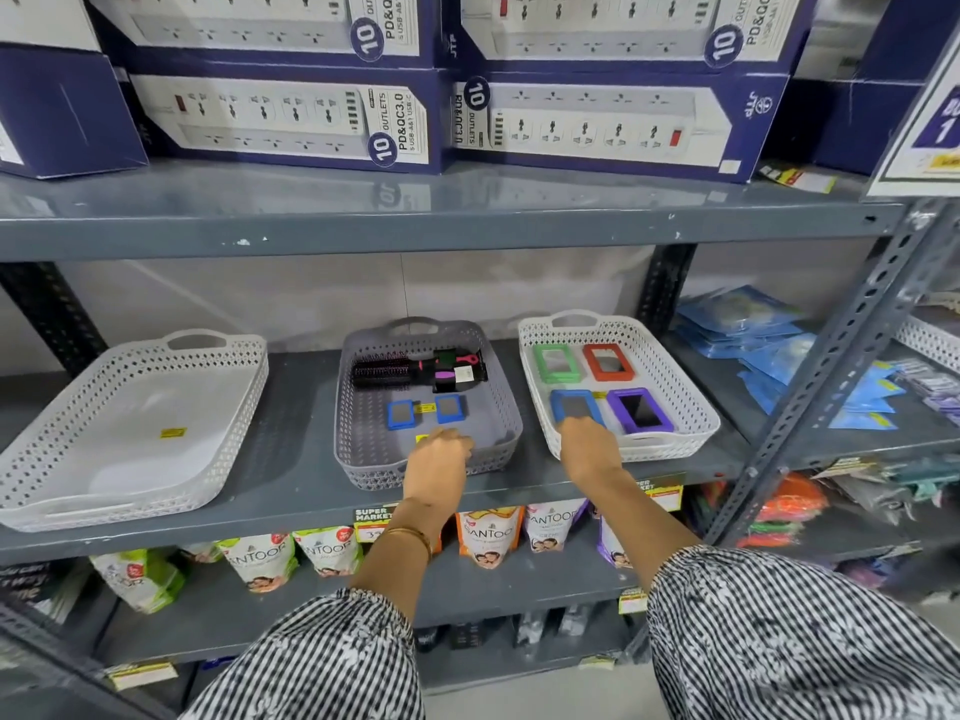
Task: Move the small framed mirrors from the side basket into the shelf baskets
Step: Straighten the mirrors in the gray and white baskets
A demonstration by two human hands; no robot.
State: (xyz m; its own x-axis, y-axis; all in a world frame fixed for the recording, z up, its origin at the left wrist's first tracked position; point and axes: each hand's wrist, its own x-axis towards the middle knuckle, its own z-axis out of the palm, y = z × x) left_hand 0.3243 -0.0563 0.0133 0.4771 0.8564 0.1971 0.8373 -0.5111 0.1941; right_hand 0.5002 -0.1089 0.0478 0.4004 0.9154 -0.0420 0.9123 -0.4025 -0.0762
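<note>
Blue mirror (pixel 575 407), right hand (pixel 589 449) touching

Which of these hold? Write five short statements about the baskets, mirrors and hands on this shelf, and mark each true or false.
1. The left white basket holds no mirrors. True.
2. The grey basket holds two blue mirrors and a hairbrush. True.
3. The right white basket holds only red mirrors. False: green, red, blue and purple stacks lie there.
4. The right hand is at the blue stack. True.
5. The left hand is over the left white basket. False: it is at the grey basket's front.
</note>
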